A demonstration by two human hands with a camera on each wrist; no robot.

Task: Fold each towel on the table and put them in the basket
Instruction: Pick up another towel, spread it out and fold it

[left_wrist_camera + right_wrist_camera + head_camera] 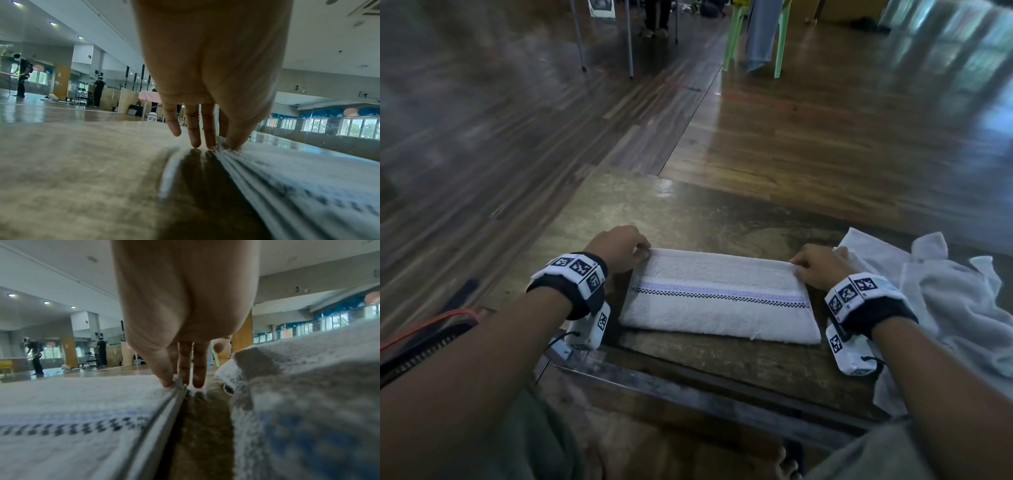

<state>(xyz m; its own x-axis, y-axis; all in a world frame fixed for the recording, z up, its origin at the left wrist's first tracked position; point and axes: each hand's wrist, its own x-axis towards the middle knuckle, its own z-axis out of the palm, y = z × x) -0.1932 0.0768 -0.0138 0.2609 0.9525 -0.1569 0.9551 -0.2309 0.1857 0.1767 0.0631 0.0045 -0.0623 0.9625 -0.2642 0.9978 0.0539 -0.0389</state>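
Observation:
A white towel [719,301] with a blue and black checked stripe lies folded into a long rectangle on the wooden table [688,212]. My left hand [643,253] pinches its far left corner, thumb on top [234,144], with the other fingertips [195,142] touching the table. My right hand [799,265] pinches the far right corner the same way, thumb on the layered edge [168,382]. The folded layers [298,178] [82,410] show stacked. A heap of crumpled white towels [945,301] [308,386] lies just right of my right hand. No basket is in view.
The table's near edge [688,387] has a metal rim close to my lap. An orange cable [431,322] runs at the left. A green plastic chair [756,34] with cloth draped on it stands far off on the wooden floor. People stand in the distance.

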